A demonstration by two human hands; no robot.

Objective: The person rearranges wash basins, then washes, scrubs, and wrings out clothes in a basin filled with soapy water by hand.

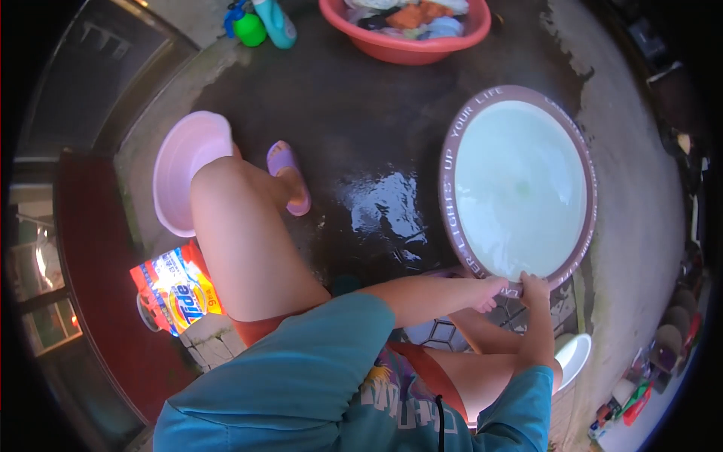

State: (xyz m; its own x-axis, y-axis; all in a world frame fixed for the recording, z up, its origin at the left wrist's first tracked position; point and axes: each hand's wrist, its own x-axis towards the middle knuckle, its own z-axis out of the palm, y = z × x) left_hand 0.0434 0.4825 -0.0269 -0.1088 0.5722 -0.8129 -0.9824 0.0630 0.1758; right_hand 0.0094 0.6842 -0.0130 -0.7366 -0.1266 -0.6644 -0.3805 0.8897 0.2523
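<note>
We look down on a dark, wet floor, the broadest surface in view. On its right-hand side we find the large basin, mauve-brown around the rim and pale within, its near edge meeting both hands. It appears to contain water, though we cannot tell how deep, nor whether the near edge is raised. For sound handling, we would set the two grips farther apart along the rim, share the load evenly and make any tilt slow, since water in so wide a vessel probably surges toward the lower side.

Next in size, at the far edge, we note the red tub, heaped with cloth, then the pink basin, partly hidden by the bent left leg. Smaller again are the red, yellow and blue packet beside that leg, the teal bottle next to a green sprayer, the white bowl near the right leg, and the purple slipper on the left foot.

Smallest, we observe the hands, close together at the near rim. The left hand, at the end of an arm reaching across from the left, is partly curled around the rim, fingers hanging downward. The right hand, its forearm rising steeply, grips with fingers folded over the rim.
</note>
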